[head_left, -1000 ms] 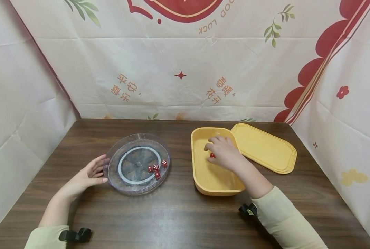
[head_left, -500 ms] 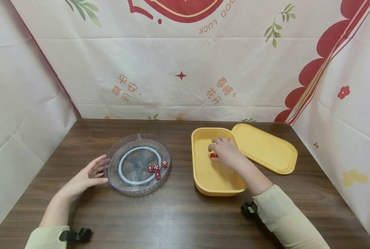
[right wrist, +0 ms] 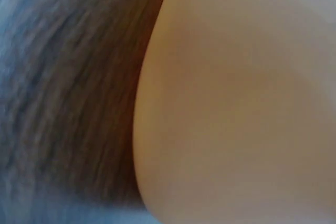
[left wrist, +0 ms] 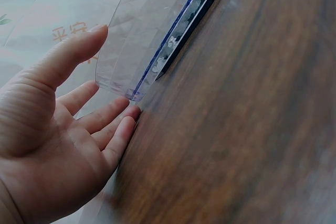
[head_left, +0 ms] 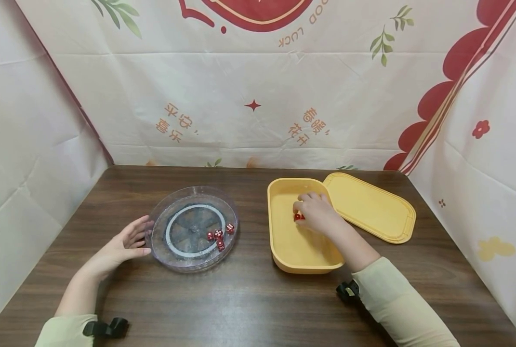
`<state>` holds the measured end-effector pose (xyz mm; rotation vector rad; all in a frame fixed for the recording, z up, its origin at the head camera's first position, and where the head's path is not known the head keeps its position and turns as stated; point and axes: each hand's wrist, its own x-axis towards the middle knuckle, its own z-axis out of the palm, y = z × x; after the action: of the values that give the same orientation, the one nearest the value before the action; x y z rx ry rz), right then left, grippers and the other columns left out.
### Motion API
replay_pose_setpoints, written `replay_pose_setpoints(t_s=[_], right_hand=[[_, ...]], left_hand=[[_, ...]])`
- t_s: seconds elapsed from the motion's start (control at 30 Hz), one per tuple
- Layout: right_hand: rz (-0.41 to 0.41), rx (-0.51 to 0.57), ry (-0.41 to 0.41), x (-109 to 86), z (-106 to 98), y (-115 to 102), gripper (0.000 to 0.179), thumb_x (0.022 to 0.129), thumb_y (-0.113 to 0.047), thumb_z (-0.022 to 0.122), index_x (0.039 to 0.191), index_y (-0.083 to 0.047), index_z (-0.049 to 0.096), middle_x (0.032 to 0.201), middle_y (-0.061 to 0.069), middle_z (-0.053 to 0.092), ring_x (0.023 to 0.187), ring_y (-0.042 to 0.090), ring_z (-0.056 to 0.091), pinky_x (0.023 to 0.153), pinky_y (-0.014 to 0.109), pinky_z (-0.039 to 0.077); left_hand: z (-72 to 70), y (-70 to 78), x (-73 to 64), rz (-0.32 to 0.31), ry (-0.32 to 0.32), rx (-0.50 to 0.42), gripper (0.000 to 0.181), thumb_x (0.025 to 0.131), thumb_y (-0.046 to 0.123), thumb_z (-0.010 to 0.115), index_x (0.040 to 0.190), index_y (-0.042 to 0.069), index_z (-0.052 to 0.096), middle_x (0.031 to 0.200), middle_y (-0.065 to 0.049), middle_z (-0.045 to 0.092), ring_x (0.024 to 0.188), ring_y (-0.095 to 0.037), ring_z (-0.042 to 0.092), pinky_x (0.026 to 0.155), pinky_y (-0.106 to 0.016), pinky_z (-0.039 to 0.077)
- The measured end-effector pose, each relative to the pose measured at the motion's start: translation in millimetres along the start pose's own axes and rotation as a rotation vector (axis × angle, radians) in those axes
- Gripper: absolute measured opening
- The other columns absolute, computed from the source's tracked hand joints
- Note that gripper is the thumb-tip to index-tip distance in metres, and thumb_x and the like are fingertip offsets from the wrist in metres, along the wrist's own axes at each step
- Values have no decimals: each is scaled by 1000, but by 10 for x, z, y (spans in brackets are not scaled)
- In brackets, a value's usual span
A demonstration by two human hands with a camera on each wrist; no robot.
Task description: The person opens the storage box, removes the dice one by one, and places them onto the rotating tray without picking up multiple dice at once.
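Observation:
My right hand (head_left: 318,213) reaches down into a yellow plastic box (head_left: 303,250). Its fingers curl over a pair of red dice (head_left: 297,217), which show between fingertips and thumb; the rest of the grip is hidden under the hand. My left hand (head_left: 121,246) lies beside a round clear tray (head_left: 194,264), palm turned to it. In the left wrist view, the fingers of the left hand (left wrist: 79,140) spread loosely, with fingertips right at the clear wall of the tray (left wrist: 131,40). Several red dice (head_left: 218,234) with white pips lie at the tray's right side.
A yellow lid (head_left: 370,207) lies flat on the brown wooden table (head_left: 249,308), behind and right of the box. Printed white cloth (head_left: 223,72) hangs along the back and both sides. The box's outer wall (right wrist: 231,108) fills most of the right wrist view.
My right hand's fingers have drawn in around the dice, and the hand has shifted slightly right inside the box. The left hand and the tray have stayed put.

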<state>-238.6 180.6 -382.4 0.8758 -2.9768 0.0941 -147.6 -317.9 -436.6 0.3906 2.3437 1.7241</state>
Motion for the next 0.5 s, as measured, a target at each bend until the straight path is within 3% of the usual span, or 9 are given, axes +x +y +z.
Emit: replay_pose_setpoints(t_s=[0.33,0.5], right_hand=[[-8,-9,-6,-8,18,-3,16,77,-17,81,81,-18,66,110,13,58,112,38,47,88,58,31],[-20,-14,3,0,33,0,17,77,-16,81,79,-19,65,108,12,59,111,37,48,87,57,31]], left_hand=[[2,12,11,8,-9,-14,83,89,2,65,152,2,12,151,-27,21,132,-45,22,92,-13,35],[-16,-19,6,-4,-2,-8,83,88,4,66,152,4,13,152,-27,20,132,-27,31,93,-12,34]])
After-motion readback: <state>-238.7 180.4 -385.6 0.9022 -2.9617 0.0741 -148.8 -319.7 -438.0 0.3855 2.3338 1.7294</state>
